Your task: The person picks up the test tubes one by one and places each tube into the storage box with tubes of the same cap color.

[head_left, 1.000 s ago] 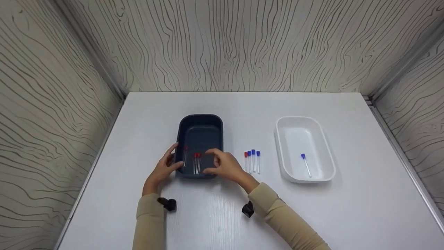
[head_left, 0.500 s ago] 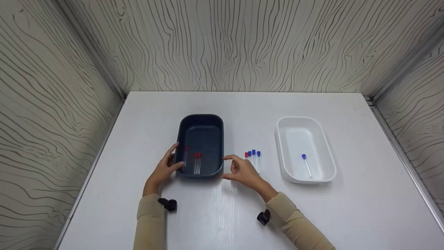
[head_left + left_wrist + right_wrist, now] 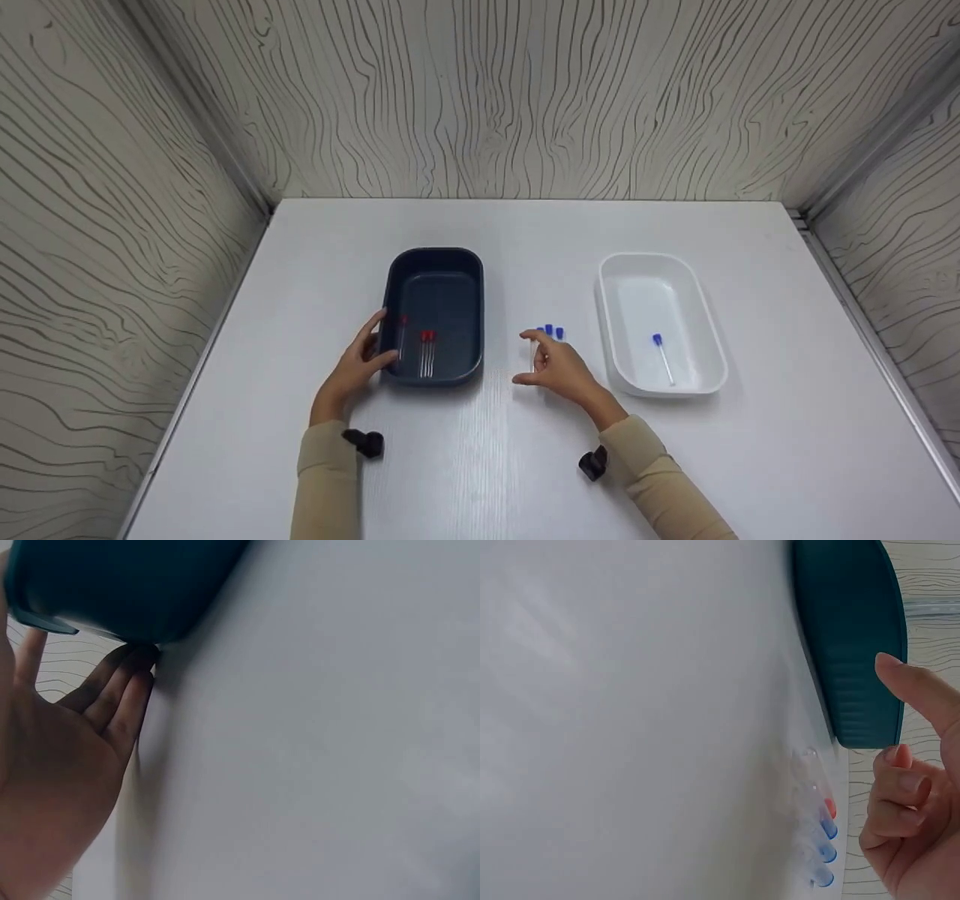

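My left hand holds the left wall of a dark blue tray, thumb over the rim and fingers outside. Inside that tray lie several red-capped tubes. My right hand hovers by a row of tubes on the table, thumb and index finger spread apart with nothing between them and the other fingers curled in. Three blue-capped tubes show past it in the head view. The red-capped tube beside them appears in the right wrist view; its cap is hidden by the hand in the head view.
A white tray stands to the right on the white table, with one blue-capped tube in it. Wood-patterned panels enclose the table's back and sides.
My right hand has moved right, from over the dark blue tray to the row of tubes on the table. The left hand has stayed on the tray.
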Tool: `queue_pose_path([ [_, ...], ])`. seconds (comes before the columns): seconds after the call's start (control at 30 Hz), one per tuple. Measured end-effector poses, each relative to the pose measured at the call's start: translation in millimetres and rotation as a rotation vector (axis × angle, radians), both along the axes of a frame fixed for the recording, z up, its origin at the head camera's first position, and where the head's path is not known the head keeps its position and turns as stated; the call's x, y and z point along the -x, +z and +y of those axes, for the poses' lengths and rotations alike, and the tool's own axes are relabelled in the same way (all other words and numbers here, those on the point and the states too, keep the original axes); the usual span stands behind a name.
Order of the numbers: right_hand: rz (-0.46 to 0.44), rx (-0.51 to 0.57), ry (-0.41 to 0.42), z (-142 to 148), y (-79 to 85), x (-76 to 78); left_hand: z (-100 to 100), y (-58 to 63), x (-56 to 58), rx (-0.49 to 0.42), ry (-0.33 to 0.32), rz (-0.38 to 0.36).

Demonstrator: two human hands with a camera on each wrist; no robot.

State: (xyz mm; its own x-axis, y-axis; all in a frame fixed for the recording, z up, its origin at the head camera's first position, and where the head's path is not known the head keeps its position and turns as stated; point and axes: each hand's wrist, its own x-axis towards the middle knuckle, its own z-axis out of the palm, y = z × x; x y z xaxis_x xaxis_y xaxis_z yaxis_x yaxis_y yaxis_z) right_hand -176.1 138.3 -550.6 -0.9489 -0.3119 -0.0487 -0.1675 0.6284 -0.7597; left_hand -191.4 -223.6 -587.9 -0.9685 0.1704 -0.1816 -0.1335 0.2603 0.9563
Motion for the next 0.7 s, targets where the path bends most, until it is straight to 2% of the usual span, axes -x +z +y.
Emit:
queue_pose_path([
  [0.2, -0.079, -0.075, -0.025, 11, -2.3, 4.2, 0, 1.6, 0.3, -0.009, -0.009, 0.015],
  [0.43, -0.119, -0.106, -0.033, 16, -2.7, 8.9, 0, 0.6, 1.3, -0.031, -0.008, 0.023],
  [0.7, -0.165, -0.207, -0.06, 15, -5.1, 11.8, 1, 1.2, 0.4, -0.008, -0.004, 0.008],
])
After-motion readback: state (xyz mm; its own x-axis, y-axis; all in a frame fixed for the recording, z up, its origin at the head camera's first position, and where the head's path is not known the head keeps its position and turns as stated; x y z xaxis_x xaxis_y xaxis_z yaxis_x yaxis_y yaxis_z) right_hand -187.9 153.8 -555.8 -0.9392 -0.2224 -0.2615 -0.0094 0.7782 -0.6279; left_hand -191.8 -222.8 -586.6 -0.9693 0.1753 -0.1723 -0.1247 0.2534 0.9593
